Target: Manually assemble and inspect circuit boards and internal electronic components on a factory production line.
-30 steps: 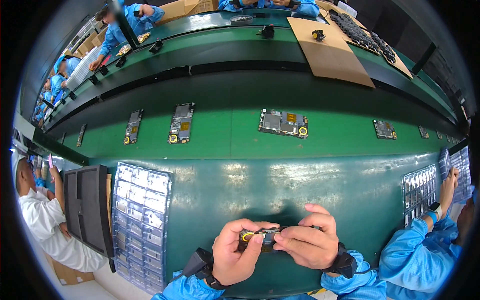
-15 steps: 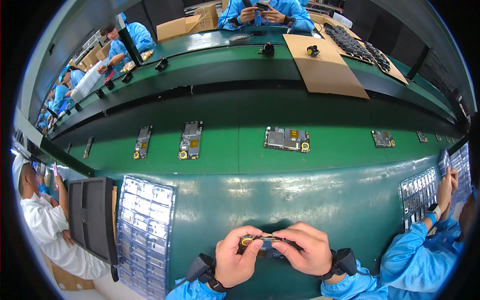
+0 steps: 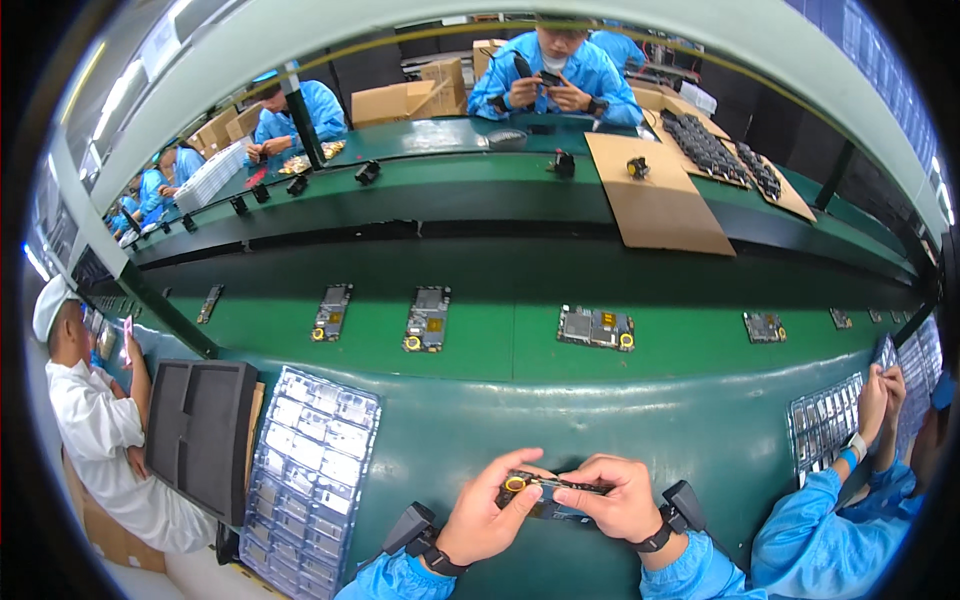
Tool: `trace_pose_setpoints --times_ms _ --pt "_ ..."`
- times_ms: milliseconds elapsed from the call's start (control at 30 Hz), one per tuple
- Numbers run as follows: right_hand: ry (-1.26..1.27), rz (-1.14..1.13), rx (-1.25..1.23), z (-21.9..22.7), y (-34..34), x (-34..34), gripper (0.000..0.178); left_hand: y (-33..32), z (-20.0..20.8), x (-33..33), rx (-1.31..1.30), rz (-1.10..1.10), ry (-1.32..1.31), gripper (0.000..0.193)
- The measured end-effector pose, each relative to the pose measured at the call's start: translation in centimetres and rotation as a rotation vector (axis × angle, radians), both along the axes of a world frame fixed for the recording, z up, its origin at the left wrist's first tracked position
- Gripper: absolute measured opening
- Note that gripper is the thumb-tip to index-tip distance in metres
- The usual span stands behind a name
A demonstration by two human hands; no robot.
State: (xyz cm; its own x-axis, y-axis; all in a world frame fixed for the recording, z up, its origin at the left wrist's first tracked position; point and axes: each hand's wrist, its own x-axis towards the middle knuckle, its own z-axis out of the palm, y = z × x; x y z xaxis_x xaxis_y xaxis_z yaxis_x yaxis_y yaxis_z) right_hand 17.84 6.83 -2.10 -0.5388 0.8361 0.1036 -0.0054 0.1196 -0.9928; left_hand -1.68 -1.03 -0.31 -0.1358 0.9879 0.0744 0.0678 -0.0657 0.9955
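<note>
At the lower centre of the frame, a dark circuit board point(image 3: 548, 484) is held above the green counter point(image 3: 450, 432), its narrow edge turned mostly toward the view. Its left end, marked by a yellow ring point(image 3: 515, 485), is gripped by the left hand point(image 3: 492, 512), with the thumb pressed near the ring and a finger raised along the far side. Its right part is pinched between the thumb and bent fingers of the right hand point(image 3: 615, 498). Both hands are thus closed on the board; what is done by the hidden fingertips cannot be told. A black strapped device is worn at each wrist.

Across the middle of the frame, similar boards point(image 3: 596, 327) are laid out, well apart, on a green strip point(image 3: 512, 355). At the lower left, a clear compartment tray point(image 3: 312, 470) filled with flat parts is placed beside a black tray point(image 3: 200, 435). At the right, another clear tray point(image 3: 826, 425) is set near the raised hands of a co-worker point(image 3: 835, 530) in blue sleeves. At the upper right, a cardboard sheet point(image 3: 665, 210) is seen.
</note>
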Motion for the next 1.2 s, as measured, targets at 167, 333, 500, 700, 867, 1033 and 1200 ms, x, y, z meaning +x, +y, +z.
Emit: trace_pose_setpoints --times_ms 167,333,500,700,867,1033,1200 --pt "-0.088 -0.107 0.381 -0.2 -0.3 -1.0 0.044 -0.2 -1.0 1.2 0.188 0.142 -0.103 0.026" --pt "0.578 0.081 -0.434 -0.8 -0.8 -1.8 0.09 1.0 -1.6 1.6 0.646 0.177 0.222 0.035" --pt "0.592 0.128 -0.512 3.3 3.1 -5.0 0.072 1.1 -0.6 1.7 0.505 0.375 0.259 0.082" --pt "0.196 0.154 0.336 12.5 8.3 -20.6 0.117 3.6 -5.3 1.1 0.346 0.435 0.399 0.069" --pt "-0.234 0.316 0.777 11.9 8.8 -38.6 0.114 5.3 -7.4 1.0 0.447 0.38 0.147 0.05" --pt "-0.379 0.349 1.047 6.3 11.1 -48.6 0.1 4.9 -5.0 1.6 0.32 0.328 -0.083 0.045" --pt "-0.482 0.474 0.956 2.6 11.5 -52.2 0.09 4.5 -5.5 0.6 0.321 0.35 -0.065 0.044"
